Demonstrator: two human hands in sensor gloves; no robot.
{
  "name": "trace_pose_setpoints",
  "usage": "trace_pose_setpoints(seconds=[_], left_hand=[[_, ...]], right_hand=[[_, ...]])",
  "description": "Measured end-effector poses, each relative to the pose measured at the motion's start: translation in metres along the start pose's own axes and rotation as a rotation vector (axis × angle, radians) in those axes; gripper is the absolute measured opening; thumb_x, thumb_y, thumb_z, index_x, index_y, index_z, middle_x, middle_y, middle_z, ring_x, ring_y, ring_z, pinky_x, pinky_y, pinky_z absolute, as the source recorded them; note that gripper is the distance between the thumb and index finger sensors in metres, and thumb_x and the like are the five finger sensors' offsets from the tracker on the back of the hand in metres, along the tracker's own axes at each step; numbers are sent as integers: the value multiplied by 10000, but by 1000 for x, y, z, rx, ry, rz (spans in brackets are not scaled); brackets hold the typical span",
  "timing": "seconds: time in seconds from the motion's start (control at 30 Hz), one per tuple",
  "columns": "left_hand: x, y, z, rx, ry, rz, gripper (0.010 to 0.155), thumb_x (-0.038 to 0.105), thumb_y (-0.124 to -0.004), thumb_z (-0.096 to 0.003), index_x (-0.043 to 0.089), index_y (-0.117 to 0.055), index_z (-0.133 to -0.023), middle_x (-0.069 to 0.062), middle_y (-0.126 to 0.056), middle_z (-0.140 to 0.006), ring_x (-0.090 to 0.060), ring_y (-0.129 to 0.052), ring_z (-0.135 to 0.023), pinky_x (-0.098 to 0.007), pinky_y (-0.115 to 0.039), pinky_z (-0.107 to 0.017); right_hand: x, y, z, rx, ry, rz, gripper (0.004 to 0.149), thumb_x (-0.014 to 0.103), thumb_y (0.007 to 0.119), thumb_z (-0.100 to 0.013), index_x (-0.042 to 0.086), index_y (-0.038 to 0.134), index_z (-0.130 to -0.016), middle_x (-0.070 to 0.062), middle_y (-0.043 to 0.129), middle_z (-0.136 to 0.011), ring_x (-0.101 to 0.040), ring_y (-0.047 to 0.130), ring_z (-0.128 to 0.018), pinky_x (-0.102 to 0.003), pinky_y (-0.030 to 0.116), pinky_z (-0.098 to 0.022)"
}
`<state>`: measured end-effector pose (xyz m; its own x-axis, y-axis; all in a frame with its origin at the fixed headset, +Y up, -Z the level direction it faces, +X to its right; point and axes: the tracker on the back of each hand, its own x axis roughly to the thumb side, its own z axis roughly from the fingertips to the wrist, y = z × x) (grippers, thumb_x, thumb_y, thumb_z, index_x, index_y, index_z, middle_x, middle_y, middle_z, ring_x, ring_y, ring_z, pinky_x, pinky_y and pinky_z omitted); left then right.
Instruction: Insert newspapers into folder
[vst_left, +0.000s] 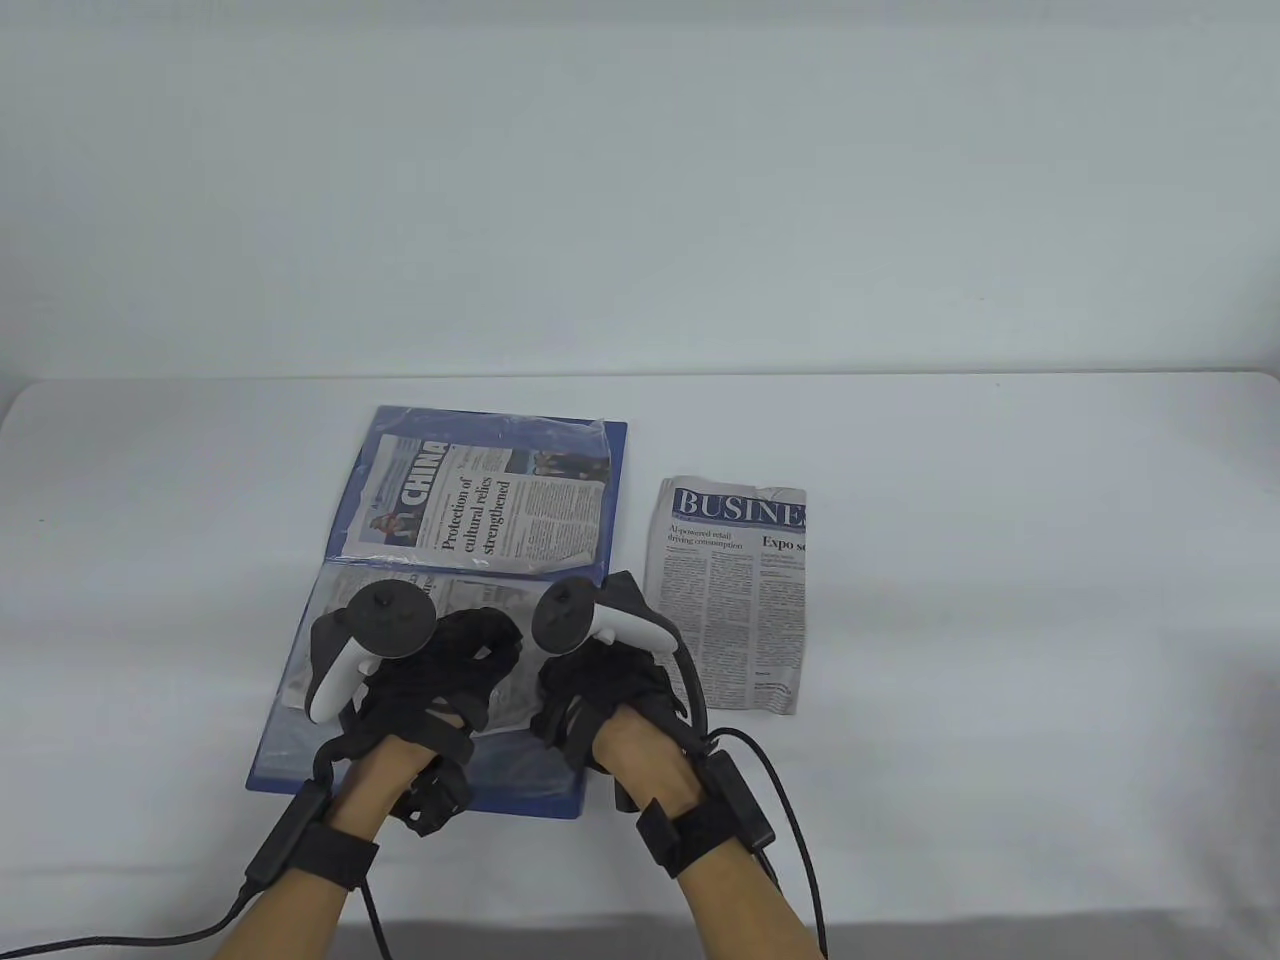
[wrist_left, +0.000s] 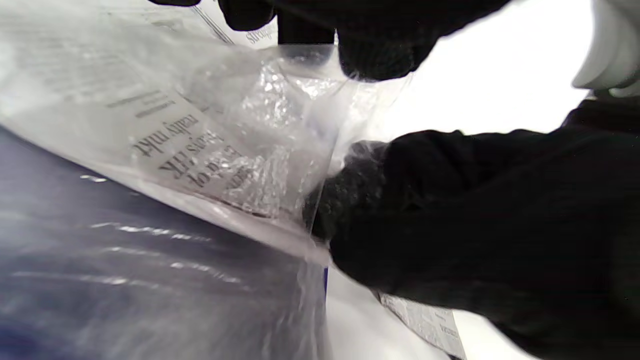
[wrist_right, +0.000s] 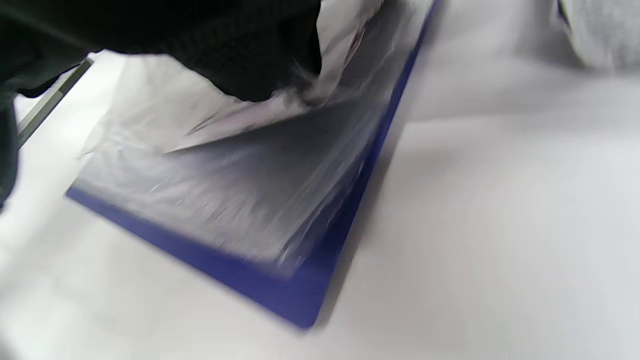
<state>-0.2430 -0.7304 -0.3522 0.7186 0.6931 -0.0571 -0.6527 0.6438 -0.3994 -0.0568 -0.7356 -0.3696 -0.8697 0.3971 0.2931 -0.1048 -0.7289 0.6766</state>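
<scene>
A blue folder (vst_left: 612, 440) lies open on the table. Its far half holds a "CHINA" newspaper (vst_left: 490, 500) under a clear sleeve. On the near half, both hands work at the right edge of a clear sleeve (wrist_left: 280, 100) with a second newspaper (wrist_left: 175, 145) inside it. My left hand (vst_left: 470, 650) pinches the sleeve's open edge, with its fingertips (wrist_left: 380, 55) on the plastic. My right hand (vst_left: 600, 690) reaches into the opening and grips the newspaper (wrist_right: 240, 115), with a fingertip (wrist_left: 345, 190) under the plastic. A "BUSINESS" newspaper (vst_left: 735, 590) lies loose to the right of the folder.
The folder's near blue cover edge (wrist_right: 280, 290) sits close to the table's front. Glove cables (vst_left: 790, 800) trail off behind the right wrist. White table surface (vst_left: 1000, 600) stretches to the right of the loose newspaper.
</scene>
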Motion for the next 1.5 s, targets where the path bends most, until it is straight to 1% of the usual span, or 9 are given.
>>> trace_pose_setpoints(seconds=[0.4,0.6,0.73,0.83,0.9,1.1,1.2,1.3,1.5], left_hand=[[45,33,49,473,-147,-155,619,500,-557,-609,382,-293,-1156,63,-359,-1269,-269,-230,-1245,-572,-240,-945],[49,36,59,517,-184,-149,611,497,-546,-614,374,-292,-1156,56,-358,-1267,-278,-221,-1240,-576,-235,-941],[40,33,46,457,-124,-127,573,495,-548,-614,371,-370,-1144,55,-391,-1265,-279,-245,-1243,-577,-251,-942],[30,25,36,386,-82,-115,545,487,-555,-615,352,-451,-1132,38,-437,-1258,-293,-275,-1240,-587,-275,-936],[21,22,28,307,-48,-111,534,483,-559,-613,339,-505,-1124,28,-512,-1242,-302,-363,-1231,-593,-325,-931],[12,20,14,178,-8,-57,538,484,-566,-612,341,-507,-1127,30,-509,-1245,-296,-356,-1234,-588,-320,-935],[5,2,1,26,-13,-78,526,472,-599,-615,346,-520,-1119,30,-502,-1248,-287,-346,-1238,-587,-315,-938],[-1,-28,-14,-257,6,-140,573,472,-676,-614,377,-443,-1129,31,-253,-1292,-278,-60,-1233,-594,-186,-937],[1,-63,-26,-386,155,-437,794,522,-754,-578,342,-197,-1115,19,77,-1216,-326,143,-1126,-572,-49,-893]], right_hand=[[-37,-70,18,-394,-61,-623,407,237,723,-601,2,614,-915,-302,118,-1049,-589,305,-976,-732,353,-640],[-55,-107,10,-487,-19,-812,404,242,706,-612,18,595,-930,-295,114,-1050,-585,299,-976,-728,347,-640],[-70,-123,-4,-519,69,-874,408,250,673,-615,31,573,-944,-291,128,-1052,-573,319,-977,-722,352,-644],[-76,-123,-7,-540,41,-1024,613,317,598,-625,-8,296,-1047,-308,-27,-998,-588,207,-967,-726,305,-641],[-72,-115,-1,-536,1,-1064,736,350,579,-626,-47,122,-1044,-314,-69,-967,-583,190,-963,-728,300,-635],[-67,-82,22,-402,-33,-925,772,383,573,-628,-64,98,-1041,-324,-69,-963,-593,184,-956,-733,290,-629],[-65,-58,34,-337,-70,-924,774,393,575,-629,-66,111,-1045,-329,-58,-966,-596,191,-954,-735,290,-626],[-68,-35,38,-294,-106,-909,782,408,575,-629,-69,117,-1047,-330,-50,-970,-601,196,-952,-737,290,-623],[-75,-10,36,-307,-185,-862,770,414,570,-628,-80,157,-1049,-337,-6,-979,-606,232,-944,-740,296,-616]])
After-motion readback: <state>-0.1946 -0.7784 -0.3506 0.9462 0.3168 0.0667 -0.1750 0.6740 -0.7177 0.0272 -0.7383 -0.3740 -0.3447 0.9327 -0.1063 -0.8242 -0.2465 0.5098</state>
